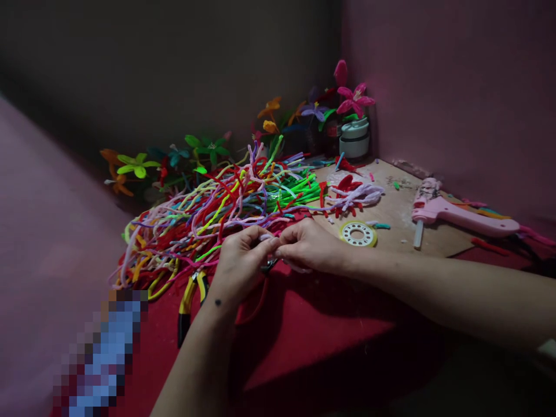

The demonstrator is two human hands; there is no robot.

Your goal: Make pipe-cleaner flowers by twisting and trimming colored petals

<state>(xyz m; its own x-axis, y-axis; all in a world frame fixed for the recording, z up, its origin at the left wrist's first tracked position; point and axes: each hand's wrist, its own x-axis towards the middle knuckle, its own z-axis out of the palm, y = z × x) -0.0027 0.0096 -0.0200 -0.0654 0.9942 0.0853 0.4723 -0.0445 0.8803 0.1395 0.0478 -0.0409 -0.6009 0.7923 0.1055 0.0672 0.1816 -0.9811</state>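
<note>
View: head.
Left hand: closed; pale chenille stem pinched between thumb and fingers.
Right hand: closed; same stem apparently pinched, fingertips set right against the left ones.
Pale chenille stem location: between both sets of fingertips, above red tabletop; mostly covered.
Long axis: exposed bit run crosswise, left hand to right; full length cannot be told.
Nearer hand: left, for the exposed bit; pale strand seen under right hand, link unclear.
Chenille stem pile: heaped just beyond the hands, mainly leftward.
Yellow-black pliers: laid beside left wrist.
Tape roll: placed beyond right forearm.
Pink glue gun: laid farther right.
</note>
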